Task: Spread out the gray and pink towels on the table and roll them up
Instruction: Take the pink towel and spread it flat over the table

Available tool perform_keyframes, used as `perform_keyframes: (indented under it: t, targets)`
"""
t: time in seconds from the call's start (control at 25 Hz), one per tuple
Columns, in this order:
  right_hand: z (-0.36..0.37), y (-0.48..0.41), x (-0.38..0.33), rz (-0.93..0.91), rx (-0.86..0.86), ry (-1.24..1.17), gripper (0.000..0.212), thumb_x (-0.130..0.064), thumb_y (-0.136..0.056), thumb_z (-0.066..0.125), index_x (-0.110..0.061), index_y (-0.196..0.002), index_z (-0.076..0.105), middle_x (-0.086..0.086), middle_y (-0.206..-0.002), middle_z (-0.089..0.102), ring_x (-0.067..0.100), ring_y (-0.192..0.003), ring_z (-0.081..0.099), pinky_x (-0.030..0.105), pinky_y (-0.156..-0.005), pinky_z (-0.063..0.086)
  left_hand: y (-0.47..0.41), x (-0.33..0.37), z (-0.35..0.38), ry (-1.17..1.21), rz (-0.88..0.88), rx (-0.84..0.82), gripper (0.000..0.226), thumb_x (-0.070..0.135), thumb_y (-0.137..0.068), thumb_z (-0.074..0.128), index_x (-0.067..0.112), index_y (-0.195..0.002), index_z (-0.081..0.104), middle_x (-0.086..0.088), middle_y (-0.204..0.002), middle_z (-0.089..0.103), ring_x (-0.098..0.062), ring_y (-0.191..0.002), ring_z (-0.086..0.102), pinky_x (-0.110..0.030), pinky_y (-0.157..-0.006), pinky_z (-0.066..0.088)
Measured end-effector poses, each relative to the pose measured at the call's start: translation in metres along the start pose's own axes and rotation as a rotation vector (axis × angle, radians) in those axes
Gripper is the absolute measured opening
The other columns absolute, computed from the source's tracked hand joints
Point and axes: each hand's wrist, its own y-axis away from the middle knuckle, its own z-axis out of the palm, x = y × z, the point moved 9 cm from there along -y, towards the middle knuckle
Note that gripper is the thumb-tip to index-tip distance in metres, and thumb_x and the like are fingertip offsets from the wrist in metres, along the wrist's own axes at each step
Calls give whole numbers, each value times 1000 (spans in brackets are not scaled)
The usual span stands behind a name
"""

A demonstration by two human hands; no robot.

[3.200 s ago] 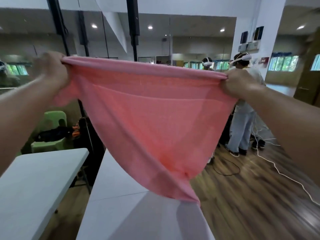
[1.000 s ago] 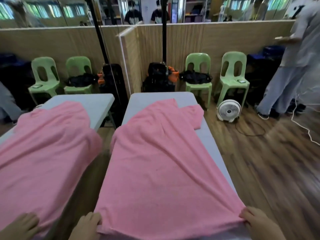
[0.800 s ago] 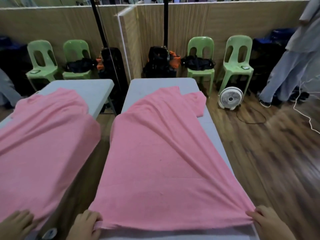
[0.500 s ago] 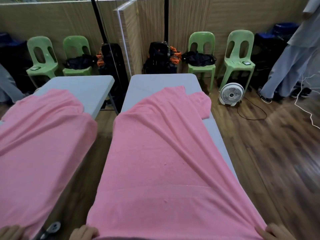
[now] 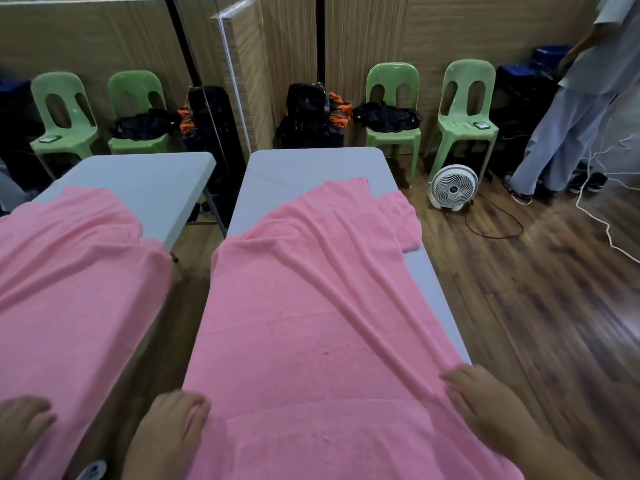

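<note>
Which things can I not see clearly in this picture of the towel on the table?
- Gray towel: nowhere in the head view.
- Pink towel, near edge: cut off by the frame's bottom.
- Left hand and right hand: thumbs hidden underneath, so the grip is unclear.
- Table: mostly covered by the towel.

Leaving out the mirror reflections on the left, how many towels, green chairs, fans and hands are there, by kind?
pink towel: 1
green chairs: 2
white fan: 1
hands, the left hand and the right hand: 2
Total: 6
</note>
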Motion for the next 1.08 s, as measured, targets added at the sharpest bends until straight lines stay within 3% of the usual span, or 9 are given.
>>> perform_keyframes:
  t: [0.04,0.16,0.24,0.32,0.36,0.56,0.72,0.88,1.08]
  targets:
    - [-1,-35,-20,3,52,-38,27,-35,-98,44,-31,-117,62,-14,-119,58,15,-109,57,32,-87,51,-28,27,-8,-17,-4,64,51,61,-93,28,30,-97,69,13,-101,65,-20,-94,58,-34,-84,46]
    - [63,-112,-25,86,-102,-10,40,-25,-101,41,-21,-139,51,3,-151,43,26,-137,41,35,-115,27,-90,56,37,-185,-87,-172,57,54,-91,30,24,-130,58,-6,-141,55,-29,-127,51,-46,-102,45]
    - [90,-116,-25,23,-150,50,51,-37,-99,36,-23,-147,41,3,-159,27,25,-146,27,34,-119,11,-95,56,74,-239,-120,-288,64,61,-94,22,33,-151,28,-3,-162,21,-27,-147,23,-49,-117,22]
    - [94,-109,-8,62,-165,63,61,-54,-97,28,-29,-153,27,-2,-162,12,20,-151,9,37,-120,5,-95,61,93,-228,-120,-238,67,69,-93,11,42,-154,-1,4,-163,-7,-22,-151,-4,-48,-119,2]
    - [89,-103,6,101,-136,86,64,-58,-96,27,-30,-153,24,-2,-162,10,18,-151,6,37,-120,3,-93,63,94,-225,-119,-204,68,72,-92,8,43,-152,-7,6,-163,-12,-20,-150,-10,-48,-119,-2]
    - [64,-77,39,216,-147,98,75,-69,-91,23,-29,-154,23,2,-164,11,15,-151,5,37,-121,9,-69,63,91,-194,-92,-224,72,76,-89,15,46,-153,1,9,-164,-2,-16,-151,-5,-49,-120,4]
    - [56,-144,19,190,-95,49,74,-70,-93,16,-27,-153,24,2,-164,15,18,-151,6,43,-121,16,-115,58,85,-178,-62,-184,70,72,-90,5,42,-154,0,8,-165,-4,-15,-151,-7,-51,-121,6]
    - [87,-220,-8,142,-155,-13,73,-66,-91,19,-31,-155,17,2,-165,6,17,-151,0,38,-122,6,-209,43,79,-210,-112,-113,66,65,-96,7,36,-155,2,2,-165,2,-22,-151,1,-55,-120,11]
    - [95,-212,42,253,-150,143,78,-70,-88,13,-31,-155,15,3,-165,6,19,-151,1,38,-122,2,-218,27,104,-256,-82,-159,70,72,-92,5,39,-154,-2,4,-165,-4,-21,-151,-3,-55,-120,9]
